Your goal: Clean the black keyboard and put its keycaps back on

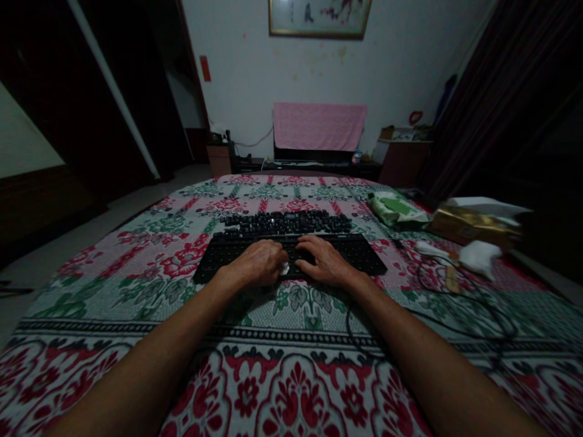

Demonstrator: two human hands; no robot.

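While looking down over a floral tablecloth, can see a black keyboard lying flat and crosswise near the middle. Over its left half, find the left hand with fingers curled in together, apparently pinched on a small white wad, too shadowed to identify. Just beside, find the right hand with fingers parted and thumb set away from them, low over the keyboard; cannot tell how firmly pressed down. Would judge the keyboard light and stiff, perhaps flexing slightly if lifted by one end, and liable to slide on cloth unless steadied; best taken by both short ends, keeping clear of the rows of small round stubs, probably fragile. Beyond the far edge, notice a long heap of loose keycaps, black, blocky and hard-looking, a few catching the light; likely slick and easily scattered, best lifted singly by the sides. Off to the right, note a thin black cable in limber loops, a soft, crinkled green-and-white packet, a gold box with straight edges, and a rumpled white clump, seemingly paper.
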